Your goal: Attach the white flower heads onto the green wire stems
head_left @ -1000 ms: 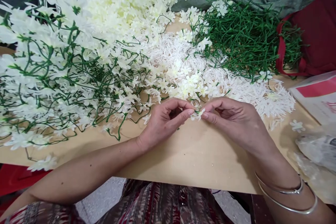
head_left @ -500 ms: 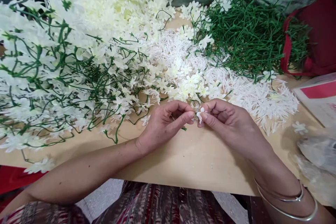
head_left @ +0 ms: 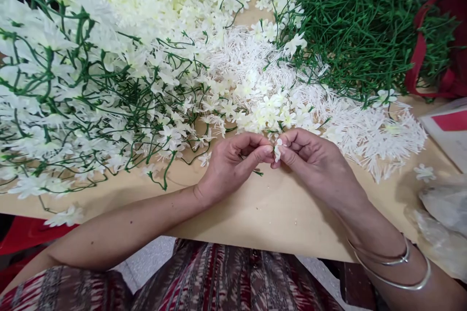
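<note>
My left hand [head_left: 242, 163] pinches a green artificial stem [head_left: 258, 172], most of it hidden by the fingers; its tip sticks out below the thumb. Facing it, my right hand [head_left: 310, 160] has thumb and fingers closed on a small white artificial flower [head_left: 278, 150]. Stem and flower meet between the fingertips, where a bit of green shows at the petals. Just beyond both hands lie loose yellowish-white blossoms [head_left: 272, 109] and a spread of thin white stamens [head_left: 379, 141].
Finished-looking white flowers on green stems [head_left: 120, 107] heap at the left. Pale petals [head_left: 156, 0] pile at the back, bare green stems [head_left: 357, 43] at back right. A red strap [head_left: 419, 58], a box [head_left: 450, 129] and a clear plastic bag [head_left: 445, 204] lie right on the table [head_left: 262, 218].
The flower has come onto the stem's end between my fingertips, with green now showing at its petals. Both hands stay together. The whole view has shifted slightly.
</note>
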Available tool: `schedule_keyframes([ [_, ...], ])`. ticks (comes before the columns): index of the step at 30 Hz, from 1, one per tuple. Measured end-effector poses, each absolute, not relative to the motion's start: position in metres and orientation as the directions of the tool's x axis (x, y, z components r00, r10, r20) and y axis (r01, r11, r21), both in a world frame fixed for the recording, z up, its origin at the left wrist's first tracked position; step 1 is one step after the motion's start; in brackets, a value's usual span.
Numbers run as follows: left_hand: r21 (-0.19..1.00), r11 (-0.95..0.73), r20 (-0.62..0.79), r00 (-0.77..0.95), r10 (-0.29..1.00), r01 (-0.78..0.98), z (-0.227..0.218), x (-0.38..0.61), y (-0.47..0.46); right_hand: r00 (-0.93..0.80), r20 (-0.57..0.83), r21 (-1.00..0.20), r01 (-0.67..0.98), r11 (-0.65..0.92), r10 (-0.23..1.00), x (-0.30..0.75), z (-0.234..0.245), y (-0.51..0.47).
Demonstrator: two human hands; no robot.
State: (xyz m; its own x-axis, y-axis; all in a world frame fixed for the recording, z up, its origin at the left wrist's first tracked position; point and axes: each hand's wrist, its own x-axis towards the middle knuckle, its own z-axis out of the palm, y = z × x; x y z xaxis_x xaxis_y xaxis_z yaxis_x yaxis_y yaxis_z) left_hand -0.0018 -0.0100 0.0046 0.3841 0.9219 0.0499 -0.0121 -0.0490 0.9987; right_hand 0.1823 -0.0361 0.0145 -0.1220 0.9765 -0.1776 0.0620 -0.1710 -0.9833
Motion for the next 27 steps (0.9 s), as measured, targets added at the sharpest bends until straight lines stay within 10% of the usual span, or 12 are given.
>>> schedule_keyframes([
  [27, 0.995, 0.046, -0.010, 0.379, 0.925, -0.085, 0.009, 0.000, -0.009, -0.036, -0.109, -0.994, -0.025, -0.110, 0.993, 0.176, 0.014, -0.032],
])
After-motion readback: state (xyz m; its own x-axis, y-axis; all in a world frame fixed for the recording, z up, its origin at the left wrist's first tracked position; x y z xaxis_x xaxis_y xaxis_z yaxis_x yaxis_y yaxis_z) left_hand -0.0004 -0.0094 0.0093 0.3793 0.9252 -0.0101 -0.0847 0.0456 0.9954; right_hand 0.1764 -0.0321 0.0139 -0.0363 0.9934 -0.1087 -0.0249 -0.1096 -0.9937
